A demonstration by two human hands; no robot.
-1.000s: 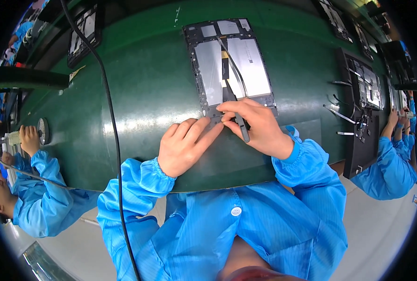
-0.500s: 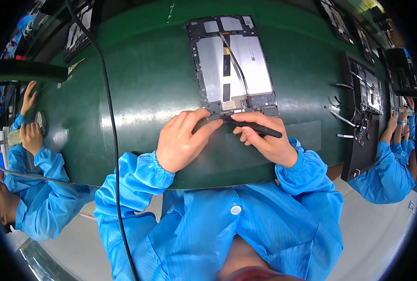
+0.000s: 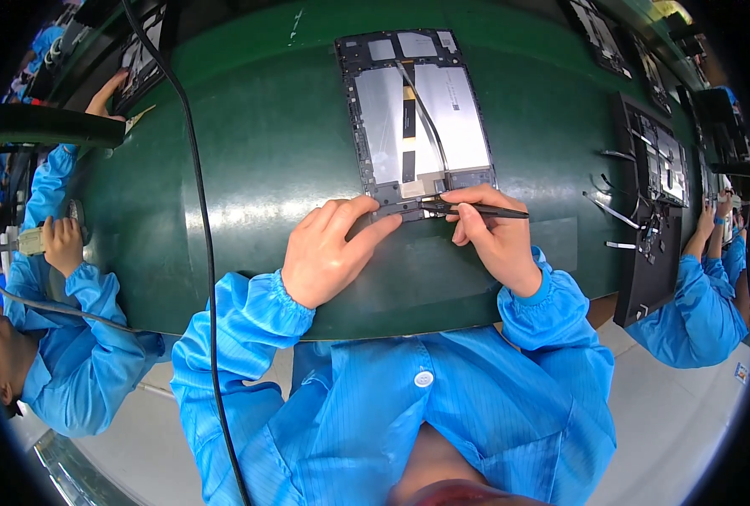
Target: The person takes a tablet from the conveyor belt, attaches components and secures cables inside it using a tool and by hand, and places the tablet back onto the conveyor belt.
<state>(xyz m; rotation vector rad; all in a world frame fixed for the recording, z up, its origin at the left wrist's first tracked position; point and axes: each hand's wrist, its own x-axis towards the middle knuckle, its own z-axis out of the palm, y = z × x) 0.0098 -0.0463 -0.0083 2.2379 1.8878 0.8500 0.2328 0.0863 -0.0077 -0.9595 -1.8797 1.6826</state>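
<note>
An opened tablet lies on the green table in front of me, its silvery inside facing up. A dark ribbon cable and a thin black cable run down its middle. My left hand grips its near left corner, forefinger and thumb pressed on the lower edge. Black tweezers are pinched in my right hand. They lie nearly level, tips pointing left over the dark strip of parts at the tablet's near end. What lies between the tips is too small to tell.
A black cable hangs across the view at left. At right stands a black tray with another opened device and loose ribbon cables. Co-workers in blue smocks sit on both sides; the left one's hand holds a pale tool.
My right hand has shifted slightly right and turned the tweezers nearly level. My left hand stays put. The left co-worker's far hand has reached forward to a device.
</note>
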